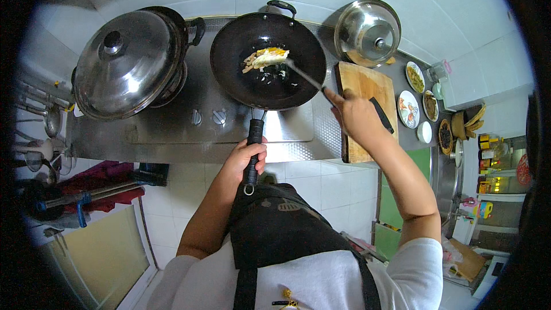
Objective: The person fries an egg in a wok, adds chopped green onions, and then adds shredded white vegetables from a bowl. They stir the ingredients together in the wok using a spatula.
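My left hand (pixel 246 158) is wrapped around the black long handle (pixel 255 131) of a dark wok (pixel 267 92) on the stove. A spatula (pixel 306 75) with a metal shaft is in my right hand (pixel 360 120), its tip reaching into the wok from the right. Against that tip, near the wok's middle, lies a folded piece of egg (pixel 270 57), white with yellow on its far side. Pale strips of food (pixel 249 68) sit at its left, and small white bits are scattered below it. The spatula's blade is mostly hidden by the egg.
Left of the wok stands a large pan under a domed metal lid (pixel 133 64). To the right are a wooden cutting board (pixel 366 82) with a dark-handled knife (pixel 382 115) and a glass lid (pixel 368 30) against the wall. Beyond are plates of food (pixel 408 110) and a white bowl (pixel 424 132).
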A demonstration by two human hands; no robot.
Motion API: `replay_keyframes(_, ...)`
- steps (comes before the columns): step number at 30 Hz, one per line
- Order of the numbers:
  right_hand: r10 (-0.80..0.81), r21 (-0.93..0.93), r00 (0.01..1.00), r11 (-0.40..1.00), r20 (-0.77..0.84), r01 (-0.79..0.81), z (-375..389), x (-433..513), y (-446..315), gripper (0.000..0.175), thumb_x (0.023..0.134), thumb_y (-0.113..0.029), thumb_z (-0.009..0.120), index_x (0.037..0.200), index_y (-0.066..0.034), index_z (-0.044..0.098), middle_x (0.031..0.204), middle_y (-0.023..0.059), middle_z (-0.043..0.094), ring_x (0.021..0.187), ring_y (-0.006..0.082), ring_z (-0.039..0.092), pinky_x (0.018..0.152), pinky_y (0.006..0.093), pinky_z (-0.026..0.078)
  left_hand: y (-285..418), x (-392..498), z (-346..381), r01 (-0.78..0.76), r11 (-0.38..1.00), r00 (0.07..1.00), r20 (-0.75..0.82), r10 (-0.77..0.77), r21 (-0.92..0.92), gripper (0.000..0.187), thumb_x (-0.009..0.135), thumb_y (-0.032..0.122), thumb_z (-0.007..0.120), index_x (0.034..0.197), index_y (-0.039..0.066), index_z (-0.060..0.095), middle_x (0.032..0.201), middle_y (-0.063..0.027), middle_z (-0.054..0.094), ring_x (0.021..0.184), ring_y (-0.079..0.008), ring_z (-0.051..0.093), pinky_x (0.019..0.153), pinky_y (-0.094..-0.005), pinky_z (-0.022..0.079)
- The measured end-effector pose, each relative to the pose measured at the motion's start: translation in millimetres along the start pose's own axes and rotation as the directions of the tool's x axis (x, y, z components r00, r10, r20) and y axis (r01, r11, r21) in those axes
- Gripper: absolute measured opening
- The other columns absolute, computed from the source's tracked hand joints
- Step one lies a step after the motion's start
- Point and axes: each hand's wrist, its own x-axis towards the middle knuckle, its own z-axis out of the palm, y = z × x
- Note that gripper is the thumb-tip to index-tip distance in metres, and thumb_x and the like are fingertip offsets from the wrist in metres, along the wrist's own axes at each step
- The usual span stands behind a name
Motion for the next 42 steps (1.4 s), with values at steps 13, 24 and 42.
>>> replay_keyframes(13,0.055,0.014,0.996,0.998,0.072,-0.056,16,35,-2,0.039,0.084,-0.019,0.056,0.123,-0.0124,0.054,0.078,0.0210,0.062,0.073,0.0355,0.062,0.065,0.0428,0.051,4,0,-1,0.019,1.000,1.000,-0.019,-0.019,0.018,0.022,0.084,0.010,0.057,0.103,0.005,0.047,0.064,-0.0029,0.050,0.043,-0.0127,0.046,0.040,-0.0298,0.041)
replay_keyframes(24,0.006,-0.059,0.999,0.998,0.035,-0.004,24,67,-12,0.038,0.083,-0.018,0.056,0.121,-0.0112,0.055,0.087,0.0185,0.061,0.078,0.0328,0.062,0.066,0.0414,0.052,22,-11,-5,0.070,0.996,0.997,-0.018,-0.069,0.054,0.026,0.083,0.012,0.059,0.103,0.003,0.046,0.064,-0.0021,0.051,0.044,-0.0108,0.047,0.039,-0.0267,0.040)
replay_keyframes(42,0.005,-0.153,0.989,0.988,0.146,0.017,-9,-18,-17,0.039,0.083,-0.019,0.059,0.122,-0.0155,0.056,0.082,0.0160,0.058,0.069,0.0301,0.062,0.059,0.0378,0.052,29,-12,-14,0.121,0.990,0.992,0.025,-0.123,0.074,0.024,0.082,0.013,0.060,0.101,0.005,0.047,0.065,-0.0014,0.050,0.046,-0.0112,0.047,0.041,-0.0275,0.040)
